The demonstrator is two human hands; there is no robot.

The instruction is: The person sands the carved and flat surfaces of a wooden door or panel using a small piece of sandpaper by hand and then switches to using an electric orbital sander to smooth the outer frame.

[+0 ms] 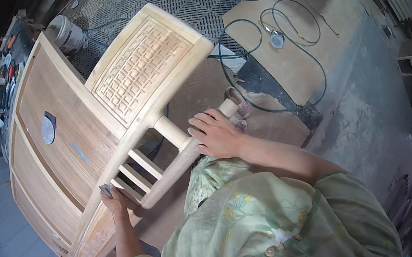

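Observation:
A pale wooden furniture piece (110,140), with framed panels and a carved lattice panel (142,67), lies before me. My left hand (115,203) pinches a folded piece of grey abrasive paper (106,190) at the frame's edge, near several narrow slats (135,178). To the right, my right hand (217,134) is curled over the rounded wooden rail (174,169), near a short round post (170,132). On the large flat panel (67,131) lie a round grey sanding disc (48,128) and a narrow blue strip (80,151).
Hand tools crowd a bench (5,86) at upper left, beside a white bucket (65,33). A green hose (253,108) loops across cardboard (290,69) on the floor, near a round-headed tool (276,40). Shoes (240,102) show beyond the rail. Wooden parts stand at far right.

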